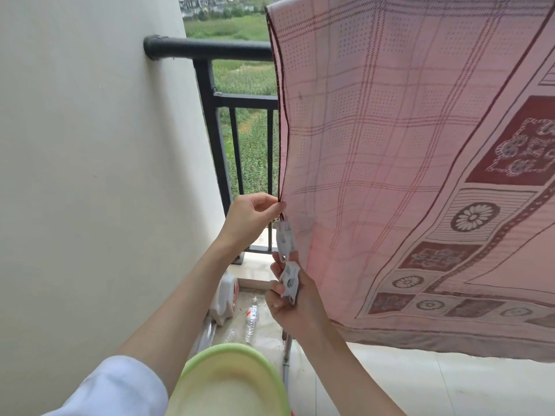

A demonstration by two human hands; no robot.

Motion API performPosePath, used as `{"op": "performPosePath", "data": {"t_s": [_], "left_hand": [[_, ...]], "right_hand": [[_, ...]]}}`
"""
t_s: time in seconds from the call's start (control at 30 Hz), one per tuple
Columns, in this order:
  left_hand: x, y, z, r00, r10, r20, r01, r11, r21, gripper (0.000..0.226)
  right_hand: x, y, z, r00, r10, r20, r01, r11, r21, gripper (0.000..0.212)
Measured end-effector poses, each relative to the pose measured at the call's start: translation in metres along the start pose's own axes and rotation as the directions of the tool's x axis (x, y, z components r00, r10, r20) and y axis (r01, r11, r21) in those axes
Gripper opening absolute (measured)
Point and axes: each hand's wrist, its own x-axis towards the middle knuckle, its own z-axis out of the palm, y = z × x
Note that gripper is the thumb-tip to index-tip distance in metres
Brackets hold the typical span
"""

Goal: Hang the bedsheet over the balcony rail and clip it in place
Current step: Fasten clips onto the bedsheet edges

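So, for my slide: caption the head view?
Left hand pinches bedsheet edge; right hand holds white clips.

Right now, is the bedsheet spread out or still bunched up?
Spread out. The bedsheet hangs flat with its pattern showing, while the left hand pinches its edge and the right hand holds white clips.

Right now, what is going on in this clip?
A person is on a balcony with a pink patterned bedsheet already draped from above beside the black rail. The left hand pinches the sheet's dark edge low down. The right hand holds two white clips, the upper one at the sheet's edge just below the left hand's pinch. Whether it has bitten onto the cloth is unclear.
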Motion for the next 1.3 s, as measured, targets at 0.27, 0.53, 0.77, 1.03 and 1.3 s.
{"op": "performPosePath", "data": {"t_s": [0.27,0.53,0.77,1.03,1.3], "left_hand": [[0.0,0.005,-0.005,0.999,-0.016,-0.04,0.017,1.0,0.024,0.004],[-0.006,0.004,-0.002,0.993,0.062,-0.097,-0.054,0.995,0.078,0.002],[-0.007,0.004,0.0,0.992,0.044,-0.119,-0.038,0.998,0.05,0.012],[-0.014,-0.043,-0.005,0.989,-0.145,-0.009,0.133,0.928,-0.348,0.019],[-0.043,-0.196,0.06,0.917,-0.358,0.175,0.367,0.93,-0.023,0.038]], "right_hand": [[0.006,0.02,0.017,0.999,-0.036,0.026,0.033,0.994,0.101,0.024],[0.008,0.018,0.033,0.998,-0.059,0.012,0.056,0.985,0.162,0.027],[0.016,0.008,0.033,0.991,-0.063,0.121,0.063,0.998,0.003,0.03],[0.016,0.0,-0.059,1.0,0.009,-0.002,-0.009,0.971,-0.241,0.039],[0.07,-0.035,-0.165,0.865,-0.462,-0.196,-0.183,0.072,-0.98,0.033]]}}
